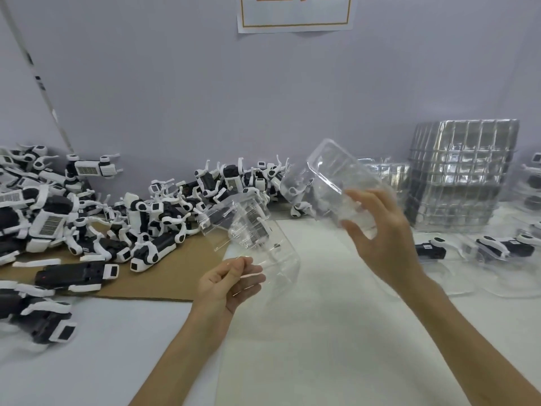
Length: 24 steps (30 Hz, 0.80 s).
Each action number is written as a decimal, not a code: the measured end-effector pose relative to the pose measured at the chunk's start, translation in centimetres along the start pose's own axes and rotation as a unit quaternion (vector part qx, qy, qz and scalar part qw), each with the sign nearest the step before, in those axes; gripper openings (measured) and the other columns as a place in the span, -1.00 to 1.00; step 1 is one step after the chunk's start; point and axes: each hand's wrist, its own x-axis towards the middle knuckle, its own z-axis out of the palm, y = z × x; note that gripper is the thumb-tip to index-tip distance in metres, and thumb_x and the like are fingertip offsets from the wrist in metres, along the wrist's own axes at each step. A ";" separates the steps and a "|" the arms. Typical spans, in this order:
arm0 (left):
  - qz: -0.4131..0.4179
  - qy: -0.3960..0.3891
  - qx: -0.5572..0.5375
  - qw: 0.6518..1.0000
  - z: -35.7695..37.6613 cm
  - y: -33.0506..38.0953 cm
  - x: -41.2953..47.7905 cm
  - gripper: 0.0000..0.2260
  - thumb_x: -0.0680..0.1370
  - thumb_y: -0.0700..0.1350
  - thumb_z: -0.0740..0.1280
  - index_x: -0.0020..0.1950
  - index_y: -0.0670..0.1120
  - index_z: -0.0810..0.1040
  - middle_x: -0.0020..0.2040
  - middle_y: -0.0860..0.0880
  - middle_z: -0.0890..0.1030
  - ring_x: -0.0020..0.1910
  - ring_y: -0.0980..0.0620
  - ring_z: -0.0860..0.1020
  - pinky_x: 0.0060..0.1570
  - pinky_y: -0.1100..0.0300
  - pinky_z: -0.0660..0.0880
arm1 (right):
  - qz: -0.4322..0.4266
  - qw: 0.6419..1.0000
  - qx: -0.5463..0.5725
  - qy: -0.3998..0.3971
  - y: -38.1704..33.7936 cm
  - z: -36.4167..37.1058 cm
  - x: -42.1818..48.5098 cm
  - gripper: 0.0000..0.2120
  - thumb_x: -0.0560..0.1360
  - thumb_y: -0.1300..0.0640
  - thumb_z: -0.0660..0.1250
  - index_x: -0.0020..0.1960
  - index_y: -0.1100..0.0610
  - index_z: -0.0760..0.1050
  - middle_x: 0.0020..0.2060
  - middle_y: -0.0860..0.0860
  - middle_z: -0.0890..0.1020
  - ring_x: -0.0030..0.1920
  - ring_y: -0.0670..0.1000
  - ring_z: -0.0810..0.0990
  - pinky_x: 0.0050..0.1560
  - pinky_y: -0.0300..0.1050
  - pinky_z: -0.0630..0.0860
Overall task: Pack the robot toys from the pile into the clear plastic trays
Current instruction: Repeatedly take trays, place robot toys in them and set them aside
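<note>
Currently your left hand (pixel 228 285) pinches one clear tray (pixel 257 230) by its edge and your right hand (pixel 380 232) grips a second tray (pixel 325 177), both above the bench (pixel 322 332) beside the toy pile (pixel 87 224); they look light and crushable, so hold the rims.

I get a bright, even picture with a cool cast. The light seems to fall from above, soft and diffuse. Shadows are faint, the clearest a thin dark band under the pile of robot toys (pixel 164 212). The white worktop (pixel 322 347) is close to washed out and shows little texture. The stack of clear trays (pixel 462 177) throws back hard white streaks. The lower clear tray (pixel 257 238) and the upper clear tray (pixel 325 177) show only thin highlights along their rims, and both look smeared. The whole frame is a little soft. At the left edge the wide lens bends the pole (pixel 35 74) and stretches the nearest toys.
</note>
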 end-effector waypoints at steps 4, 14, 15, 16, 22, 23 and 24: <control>-0.002 -0.002 0.008 1.000 -0.1 -0.1 0.0 -0.84 0.45 -0.08 0.38 -0.16 -0.12 0.74 -0.12 -0.19 0.71 -0.17 -0.08 0.72 -0.23 0.18 0.64 | -0.093 0.981 -0.170 0.013 4.3 -0.6 6.5 -0.58 0.47 0.29 0.46 0.31 0.14 0.57 0.09 0.12 0.66 0.04 0.14 0.61 0.12 -0.13 0.25; -0.015 0.006 -0.004 1.000 -0.3 -0.4 0.1 -0.78 0.47 -0.07 0.38 0.00 -0.19 0.66 -0.13 -0.18 0.68 -0.16 -0.10 0.70 -0.24 0.14 0.64 | 0.174 0.862 -0.393 -0.267 14.5 -0.1 13.5 -0.27 0.53 0.20 0.32 0.62 0.05 0.09 0.62 0.14 0.06 0.60 0.18 0.04 0.51 0.36 0.03; -0.018 0.006 -0.005 1.000 -0.4 -0.4 0.2 -0.76 0.49 -0.06 0.36 0.05 -0.19 0.62 -0.13 -0.18 0.68 -0.16 -0.10 0.70 -0.24 0.13 0.63 | 0.198 0.863 -0.377 -0.273 14.4 0.2 13.1 -0.26 0.53 0.20 0.33 0.62 0.05 0.07 0.62 0.13 0.03 0.61 0.18 0.03 0.51 0.37 0.02; -0.022 0.006 -0.004 1.000 -0.4 -0.4 0.2 -0.75 0.50 -0.06 0.34 0.08 -0.19 0.59 -0.13 -0.17 0.67 -0.17 -0.10 0.69 -0.25 0.13 0.63 | 0.205 0.866 -0.364 -0.276 14.1 0.6 12.6 -0.26 0.53 0.18 0.33 0.62 0.06 0.07 0.62 0.12 0.03 0.61 0.17 0.04 0.51 0.37 0.02; -0.059 0.002 0.019 0.998 -0.5 -0.5 0.2 -0.85 0.65 -0.16 0.18 0.08 -0.14 0.54 -0.15 -0.13 0.65 -0.23 -0.10 0.65 -0.22 0.09 0.55 | 0.207 0.918 -0.238 -0.242 10.0 2.4 10.3 -0.37 0.56 0.18 0.33 0.58 0.10 0.18 0.55 0.12 0.26 0.49 0.17 0.32 0.50 0.29 0.19; -0.063 0.006 0.016 0.998 -0.5 -0.6 0.2 -0.85 0.66 -0.17 0.17 0.07 -0.14 0.53 -0.16 -0.12 0.64 -0.23 -0.10 0.65 -0.21 0.08 0.54 | 0.223 0.932 -0.173 -0.227 8.6 2.7 9.9 -0.40 0.57 0.21 0.33 0.56 0.11 0.23 0.51 0.13 0.34 0.41 0.17 0.42 0.46 0.26 0.29; -0.064 0.010 0.012 0.998 -0.4 -0.6 0.2 -0.85 0.66 -0.19 0.17 0.07 -0.14 0.52 -0.17 -0.12 0.64 -0.24 -0.11 0.64 -0.20 0.06 0.53 | 0.237 0.944 -0.092 -0.211 6.9 2.9 9.3 -0.45 0.57 0.22 0.33 0.53 0.11 0.28 0.43 0.12 0.44 0.30 0.14 0.52 0.38 0.20 0.41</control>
